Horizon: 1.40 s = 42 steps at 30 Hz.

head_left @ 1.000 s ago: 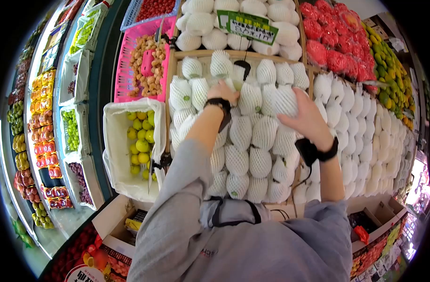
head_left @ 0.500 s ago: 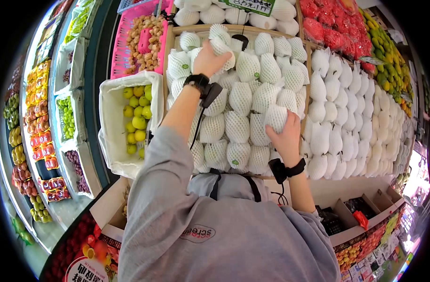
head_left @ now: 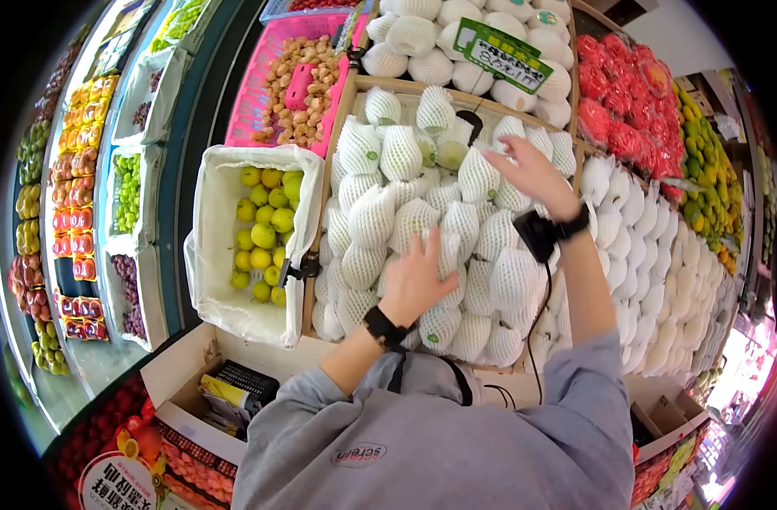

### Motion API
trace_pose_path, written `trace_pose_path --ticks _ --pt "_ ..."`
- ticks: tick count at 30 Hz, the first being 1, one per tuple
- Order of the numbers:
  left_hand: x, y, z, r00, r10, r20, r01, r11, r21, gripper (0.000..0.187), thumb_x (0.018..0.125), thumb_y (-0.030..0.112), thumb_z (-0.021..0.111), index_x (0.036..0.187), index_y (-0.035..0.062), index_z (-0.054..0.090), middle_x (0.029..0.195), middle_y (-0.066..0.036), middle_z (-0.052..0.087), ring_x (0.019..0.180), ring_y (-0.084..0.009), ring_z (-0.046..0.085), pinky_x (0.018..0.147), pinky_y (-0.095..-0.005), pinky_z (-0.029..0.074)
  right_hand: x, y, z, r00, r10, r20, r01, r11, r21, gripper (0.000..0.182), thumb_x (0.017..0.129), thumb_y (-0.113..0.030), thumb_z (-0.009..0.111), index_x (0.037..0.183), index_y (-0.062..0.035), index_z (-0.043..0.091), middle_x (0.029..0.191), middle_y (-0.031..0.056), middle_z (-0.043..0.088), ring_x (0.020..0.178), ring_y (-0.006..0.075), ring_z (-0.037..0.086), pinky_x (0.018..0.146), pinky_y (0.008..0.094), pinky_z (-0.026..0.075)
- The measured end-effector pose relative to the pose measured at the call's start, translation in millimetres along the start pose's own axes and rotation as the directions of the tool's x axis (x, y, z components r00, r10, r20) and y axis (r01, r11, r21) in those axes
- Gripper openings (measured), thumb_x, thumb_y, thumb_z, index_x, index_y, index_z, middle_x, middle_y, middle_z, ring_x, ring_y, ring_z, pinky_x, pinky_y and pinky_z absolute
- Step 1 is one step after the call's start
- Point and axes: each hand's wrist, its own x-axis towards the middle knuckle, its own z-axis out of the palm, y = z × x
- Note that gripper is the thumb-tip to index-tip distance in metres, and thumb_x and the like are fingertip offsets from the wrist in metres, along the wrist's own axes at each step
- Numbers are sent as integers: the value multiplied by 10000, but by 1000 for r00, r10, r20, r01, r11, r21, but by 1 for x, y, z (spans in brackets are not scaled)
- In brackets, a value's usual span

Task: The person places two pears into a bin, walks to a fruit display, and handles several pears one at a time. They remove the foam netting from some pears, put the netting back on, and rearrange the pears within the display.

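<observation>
White foam-net-wrapped fruits (head_left: 372, 216) fill a wooden-edged bin (head_left: 319, 242) in the middle of the view. Over the nearer rows lies my left hand (head_left: 415, 279), its fingers spread against the wrapped fruits and nothing held. Farther back on the right, my right hand (head_left: 534, 174) reaches in with fingers apart, beside a wrapped fruit (head_left: 478, 175); whether it touches the fruit is unclear. Near that hand, a yellowish-green fruit (head_left: 451, 154) shows bare at its top. Both wrists carry black straps with devices.
Left of the bin, a white-lined crate (head_left: 203, 238) holds yellow-green fruits. A pink basket (head_left: 245, 102) of small brown fruits stands behind it. A green price sign (head_left: 503, 55) rises at the back. Red-wrapped fruits (head_left: 618, 85) and more foam-wrapped fruits (head_left: 643, 255) are on the right.
My left hand has come off a wrapped fruit at the back and moved nearer to me. My right hand has left a front fruit and gone farther back. The whole view has shifted.
</observation>
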Motion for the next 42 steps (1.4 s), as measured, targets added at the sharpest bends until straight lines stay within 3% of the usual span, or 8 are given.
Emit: trace_pose_path --ticks 4,7,12,20,25,31,37,42 --pt "-7 -1 -10 999 -30 -32 30 1000 1 780 708 411 631 1310 24 321 1136 -271 434 727 -330 562 546 -360 494 119 -10 23 871 303 386 -247 950 -188 869 733 -641 499 1143 125 474 1140 266 527 1031 300 540 867 325 422" --pt "-8 -6 -9 997 -36 -72 32 998 -56 700 732 409 639 1286 75 372 1133 -232 415 829 -335 516 587 -351 494 170 20 76 874 369 317 -361 929 -86 919 710 -645 505 1226 111 417 1272 257 428 1209 309 411 998 314 302" --pt "-23 -12 0 990 32 -139 -48 993 -112 578 748 321 660 1238 101 446 1152 -235 398 893 -358 499 711 -396 466 205 55 134 852 485 196 -502 864 45 851 659 -590 587 1218 41 472 1250 198 479 1142 276 484 935 309 374" --pt "-17 -13 0 989 76 -128 -76 997 5 631 800 403 563 1312 98 358 1179 -232 417 885 -349 481 762 -406 430 166 21 53 865 318 387 -443 847 293 652 681 -516 603 1022 38 568 893 96 578 736 170 534 630 286 424" --pt "-32 -31 -23 993 -29 -117 -11 946 -324 629 825 345 546 1283 -22 320 1187 -222 434 986 -355 500 812 -415 425 47 -64 -19 948 77 307 -179 930 320 497 785 -399 593 1020 36 538 844 48 548 686 81 479 529 237 379" --pt "-67 -17 -49 954 -153 -257 -182 384 -905 579 825 167 572 1301 -17 299 1175 -147 473 1029 -236 507 857 -345 414 -93 -152 10 941 -135 311 14 932 361 581 778 -390 634 1100 65 473 986 157 578 902 221 581 758 308 466" --pt "-72 -52 -57 964 -154 -216 -85 591 -802 688 720 215 692 1283 5 358 1195 -177 470 1114 -261 465 919 -348 379 -126 -135 86 904 -93 417 -161 830 535 485 917 -369 417 1148 56 445 955 122 543 813 173 519 736 283 441" --pt "-58 -73 -34 944 23 -330 -118 956 -269 616 697 250 679 1226 45 440 1130 -194 475 980 -371 498 845 -404 422 -77 -99 58 870 -237 432 126 955 269 425 917 -337 418 1146 13 490 894 121 595 734 179 567 673 298 464"
